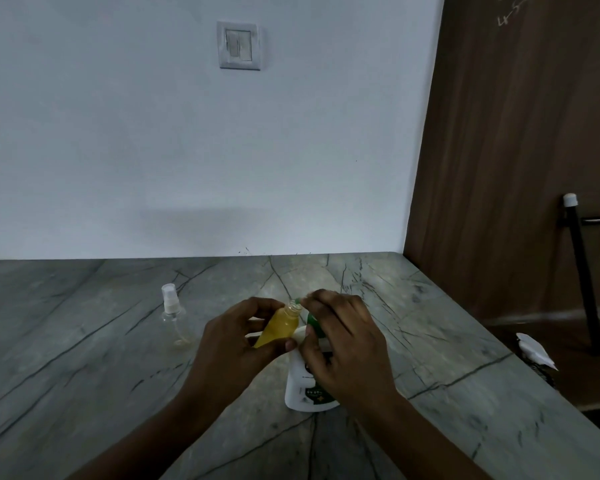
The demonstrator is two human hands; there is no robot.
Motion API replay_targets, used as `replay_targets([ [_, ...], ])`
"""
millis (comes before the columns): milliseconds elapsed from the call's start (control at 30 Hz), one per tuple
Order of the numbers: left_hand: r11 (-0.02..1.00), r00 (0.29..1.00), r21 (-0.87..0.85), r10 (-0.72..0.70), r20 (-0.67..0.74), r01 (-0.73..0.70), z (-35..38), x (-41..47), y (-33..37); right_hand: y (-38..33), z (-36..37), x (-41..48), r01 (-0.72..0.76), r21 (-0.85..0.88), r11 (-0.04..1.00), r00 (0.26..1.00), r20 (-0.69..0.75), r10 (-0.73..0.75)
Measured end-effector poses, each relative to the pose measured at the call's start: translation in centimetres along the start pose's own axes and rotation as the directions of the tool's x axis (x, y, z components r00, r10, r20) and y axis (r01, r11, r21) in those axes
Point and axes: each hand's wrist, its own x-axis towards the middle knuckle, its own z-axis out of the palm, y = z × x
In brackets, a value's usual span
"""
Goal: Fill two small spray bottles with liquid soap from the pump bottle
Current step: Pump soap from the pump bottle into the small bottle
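A person's two bare forearms reach in from six o'clock over a grey stone counter with dark veins (84, 358) and meet just below the middle of the view.

The left hand (236, 337) grips a small clear plastic spray bottle full of yellow liquid (280, 323). Its fingers and thumb are curled round the lower body. The bottle is tilted, with its uncapped threaded neck pointing to about one o'clock.

Directly at three o'clock from it stands a white plastic pump bottle with a dark green label (302, 386), upright on the counter. The right hand (343, 344) lies over its green pump head (313, 320) with bent fingers draped across the top. The fingertips touch the nozzle, which sits right at the small bottle's open neck. Whether the hand is pressing down cannot be told.

At nine o'clock from the hands, well apart, a second small clear spray bottle with a white spray top (174, 317) stands upright on the counter, looking almost empty.

At twelve o'clock, high on the pale wall, is a white two-rocker switch plate (239, 45). A brown wooden panel (516, 133) fills the view from one to three o'clock. A black rod with a white tip (584, 278) leans in front of it, and a crumpled white scrap (534, 351) lies by the counter's edge.
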Motion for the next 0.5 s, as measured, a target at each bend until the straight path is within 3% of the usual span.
replay_targets([
  [500,1.0,1.0,0.007,-0.005,0.001,0.005,-0.1,0.02,0.13,-0.13,-0.05,0.24,0.002,0.027,1.0,1.0,-0.015,-0.001],
])
